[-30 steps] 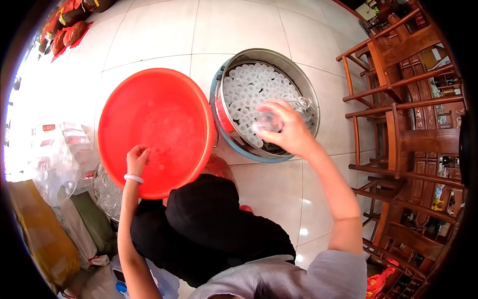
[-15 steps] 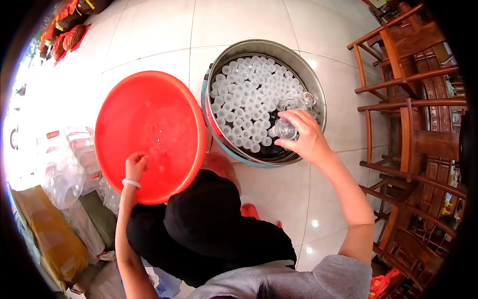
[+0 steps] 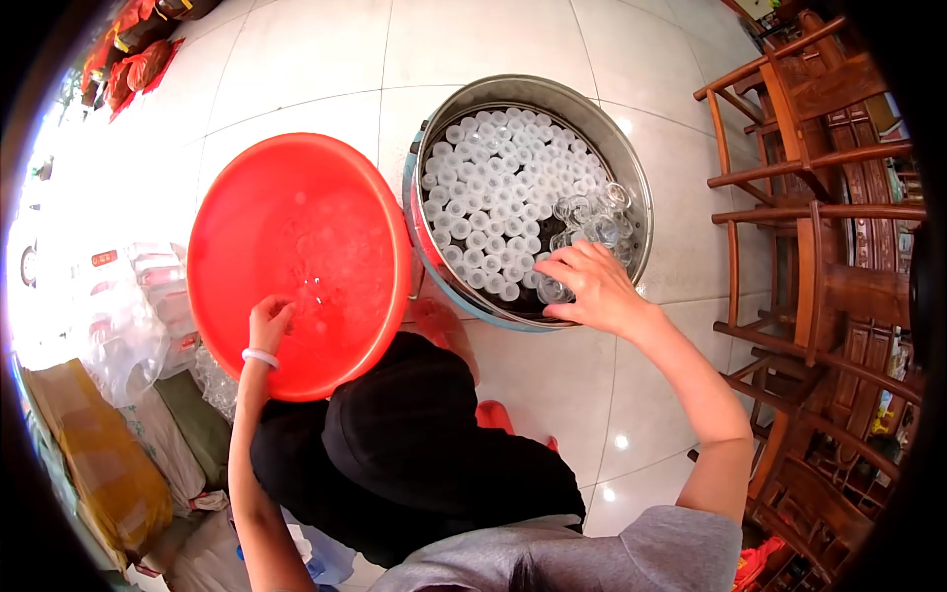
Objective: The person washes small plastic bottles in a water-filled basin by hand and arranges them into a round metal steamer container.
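My right hand reaches into a round metal tub and is curled around a clear cup at the near side. More clear cups lie in a loose heap just beyond my fingers. Many small frosted white cups stand packed together across the tub's floor. Over the near left part of a red basin, my left hand is held with bent, closed fingers; whatever they may hold is hidden. Something clear and shiny, perhaps water, shows in the basin.
Dark wooden chairs line the right side. To the left lie clear plastic bags and a brown taped package. Red bags sit at the far left. My knees are close to the basin on the tiled floor.
My right hand has moved down and nearer the tub's close side with the clear cup. More clear cups now show in the heap beyond it. My left hand has hardly moved.
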Demonstrator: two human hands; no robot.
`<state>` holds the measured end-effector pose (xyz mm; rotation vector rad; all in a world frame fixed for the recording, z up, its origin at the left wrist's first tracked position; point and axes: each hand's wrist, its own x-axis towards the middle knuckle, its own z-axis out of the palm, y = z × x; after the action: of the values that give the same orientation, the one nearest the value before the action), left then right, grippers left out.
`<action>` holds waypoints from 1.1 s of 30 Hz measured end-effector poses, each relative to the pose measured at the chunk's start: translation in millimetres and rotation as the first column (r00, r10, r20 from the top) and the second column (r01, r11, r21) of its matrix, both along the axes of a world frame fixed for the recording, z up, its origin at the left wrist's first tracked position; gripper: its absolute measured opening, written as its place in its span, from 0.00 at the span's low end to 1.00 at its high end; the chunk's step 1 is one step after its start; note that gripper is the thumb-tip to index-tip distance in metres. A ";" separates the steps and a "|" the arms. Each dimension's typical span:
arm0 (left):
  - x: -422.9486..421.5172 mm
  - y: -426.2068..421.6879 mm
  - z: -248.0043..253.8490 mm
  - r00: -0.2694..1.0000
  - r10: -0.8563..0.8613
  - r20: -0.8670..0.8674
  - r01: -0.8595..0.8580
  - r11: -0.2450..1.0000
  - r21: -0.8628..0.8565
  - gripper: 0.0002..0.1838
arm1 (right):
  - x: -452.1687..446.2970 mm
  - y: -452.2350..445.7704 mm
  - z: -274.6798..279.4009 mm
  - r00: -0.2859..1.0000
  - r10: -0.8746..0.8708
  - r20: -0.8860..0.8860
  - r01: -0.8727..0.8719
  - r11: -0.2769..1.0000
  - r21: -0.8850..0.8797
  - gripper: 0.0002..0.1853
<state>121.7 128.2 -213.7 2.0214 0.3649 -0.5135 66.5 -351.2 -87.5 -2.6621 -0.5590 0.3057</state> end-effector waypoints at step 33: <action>0.3 -1.3 -1.5 0.997 -0.072 0.035 0.070 0.996 0.052 0.08 | 0.9 10.2 12.7 0.989 -0.105 0.105 0.109 0.993 -0.033 0.26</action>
<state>122.0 126.9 -215.3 2.0964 0.2872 -0.5150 67.4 -341.0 -74.8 -2.7455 -0.4426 0.1497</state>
